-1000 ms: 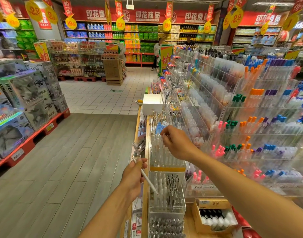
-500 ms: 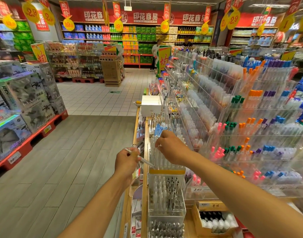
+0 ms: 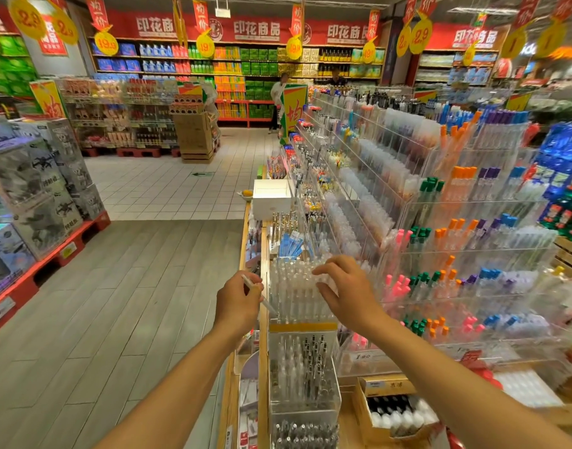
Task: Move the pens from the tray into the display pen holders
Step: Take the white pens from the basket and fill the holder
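The left hand holds one white pen, fingers curled round the barrel, with the cap end poking out past the knuckles toward 11 o'clock and the tip slanting down toward 4 o'clock, where it meets the near left corner of a clear pen holder. That holder stands at the end of the wooden shelf edge and is packed with upright white pens, their caps forming a pale block at its top. The right hand sits at 3 o'clock from the holder, fingers spread fairly wide and bent, fingertips resting on the pen caps along the holder's right side; it grips nothing that can be made out. Directly toward 6 o'clock from this holder, below a yellow strip, stands a second clear holder with white and dark pens, and a third box of pens lies at the bottom edge. At 5 o'clock from the hands a cardboard box holds dark and white caps. The tray named in the task cannot be picked out with certainty. A white box rests on the shelf at 12 o'clock from the hands, and tiered clear racks of coloured markers fill the side toward 2 o'clock, partly blurred.
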